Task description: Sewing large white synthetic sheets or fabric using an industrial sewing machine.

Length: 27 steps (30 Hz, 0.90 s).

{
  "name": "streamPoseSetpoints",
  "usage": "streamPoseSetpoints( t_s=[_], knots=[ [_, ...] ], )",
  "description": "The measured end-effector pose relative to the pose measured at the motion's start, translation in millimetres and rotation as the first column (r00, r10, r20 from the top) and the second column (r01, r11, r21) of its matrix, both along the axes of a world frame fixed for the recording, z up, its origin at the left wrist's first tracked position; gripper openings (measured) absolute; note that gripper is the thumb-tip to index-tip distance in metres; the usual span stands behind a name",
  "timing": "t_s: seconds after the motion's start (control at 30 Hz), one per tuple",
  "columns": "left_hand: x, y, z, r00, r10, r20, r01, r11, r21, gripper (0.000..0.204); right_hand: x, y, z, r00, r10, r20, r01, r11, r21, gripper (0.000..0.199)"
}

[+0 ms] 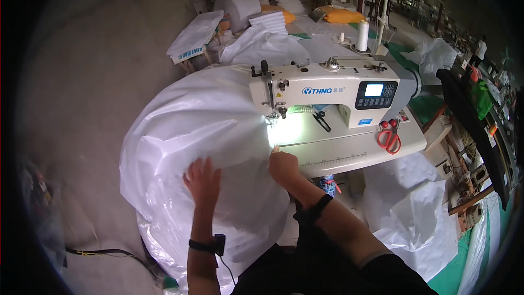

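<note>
A large white sheet (180,125), smooth and slightly shiny like woven plastic, spreads over the left of the sewing machine (322,88) and hangs toward me. My left hand (203,183) lies on it with fingers spread. Close in front of the lit needle area, my right hand (284,168) is closed at the sheet's right edge, its fingertips pointing toward the presser foot. The pinch itself is partly hidden by the hand. Bright lamp light washes out the stitching spot.
Red-handled scissors (388,141) rest on the machine bed's right end. A white thread cone (362,36) stands behind the machine. More white sheeting (409,202) lies at lower right. A black cable (112,251) runs over the floor at left.
</note>
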<state>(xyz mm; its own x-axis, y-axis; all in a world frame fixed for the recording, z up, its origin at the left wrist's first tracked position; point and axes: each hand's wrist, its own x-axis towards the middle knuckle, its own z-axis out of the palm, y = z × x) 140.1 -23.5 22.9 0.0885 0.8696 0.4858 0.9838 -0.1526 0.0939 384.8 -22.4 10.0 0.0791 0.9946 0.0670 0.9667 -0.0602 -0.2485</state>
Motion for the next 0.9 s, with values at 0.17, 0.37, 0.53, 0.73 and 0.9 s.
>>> streamPoseSetpoints(
  t_s=[0.17,0.37,0.53,0.73,0.9],
  knots=[
    [-47.3,42.2,-8.1,0.990,0.124,-0.072,-0.138,0.960,-0.246,0.054,6.5,24.6,3.6,0.999,-0.030,-0.030,0.031,0.999,0.018,0.042],
    [-52.3,94.5,-5.3,0.997,0.006,0.071,0.014,0.962,-0.274,0.056,12.2,50.1,7.8,0.996,0.015,-0.090,-0.013,1.000,0.025,0.026],
    [-46.0,121.1,-3.0,0.996,0.005,0.089,0.022,0.953,-0.302,0.058,12.3,56.9,11.5,0.991,-0.049,-0.122,0.042,0.997,-0.060,0.019],
    [-56.8,138.2,-25.9,0.996,0.091,-0.006,-0.089,0.948,-0.306,0.049,9.3,3.5,-5.2,0.977,-0.052,-0.205,0.044,0.998,-0.044,0.024],
    [-59.8,94.8,-35.9,0.989,-0.021,-0.145,0.034,0.996,0.085,0.042,22.7,-87.6,-50.0,0.842,-0.014,-0.539,-0.055,0.992,-0.112,0.028]
  ],
)
